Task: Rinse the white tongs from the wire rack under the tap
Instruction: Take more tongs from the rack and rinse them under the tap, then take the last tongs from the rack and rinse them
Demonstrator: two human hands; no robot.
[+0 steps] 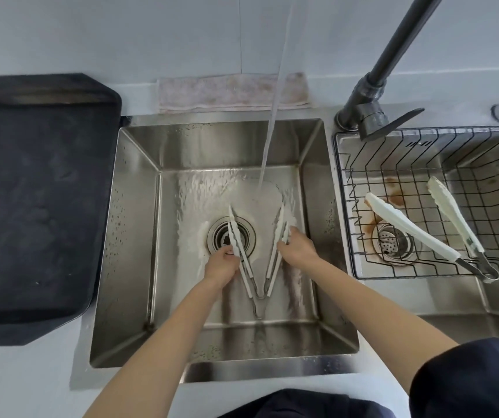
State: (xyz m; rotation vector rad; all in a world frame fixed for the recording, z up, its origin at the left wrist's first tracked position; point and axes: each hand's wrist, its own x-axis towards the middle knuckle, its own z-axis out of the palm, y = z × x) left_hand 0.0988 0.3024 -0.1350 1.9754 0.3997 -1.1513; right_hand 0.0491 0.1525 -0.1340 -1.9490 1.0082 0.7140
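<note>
White tongs (257, 260): 1 pair, spread in a V in the left sink (133, 224), under the tap (393, 55) stream | left hand (222, 265) fingers closed on one arm | right hand (296, 247) fingers closed on the other | second tongs (417, 236): 1 pair in wire rack (345, 206) | legible writing: none.

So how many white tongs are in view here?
2. One pair is held spread open in the left sink, an arm in each hand. The other lies in the wire rack on the right. None looks hidden.

The tap (399, 52) spout runs off the top edge; the tray (31, 206) off the left.
</note>
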